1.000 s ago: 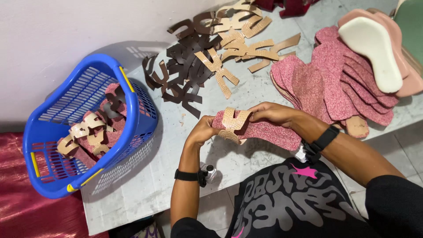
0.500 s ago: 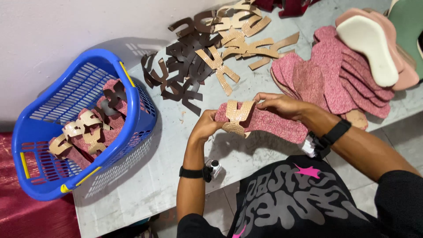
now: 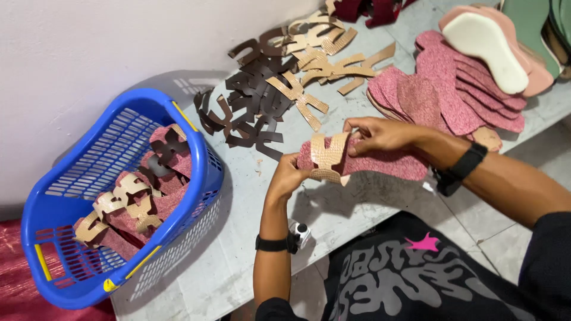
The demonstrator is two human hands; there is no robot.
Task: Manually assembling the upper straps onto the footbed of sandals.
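Hands over grey surface (image 3: 238, 249): left hand (image 3: 289, 176) pinches tan strap piece (image 3: 328, 156) on pink insole (image 3: 380, 163), lifted slightly since a second ago; right hand (image 3: 380, 134) fingers press strap's far edge (fitting seemingly underway). Blue basket (image 3: 196, 160) left; loose straps (image 3: 267, 98), insole stack (image 3: 458, 95) beyond.

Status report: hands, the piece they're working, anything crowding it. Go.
Left hand and right hand both grip pink insole with tan strap. Held above grey table. Nothing crowding it.

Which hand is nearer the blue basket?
Left. The left hand sits on the basket side of the pink insole; the right hand is farther away.
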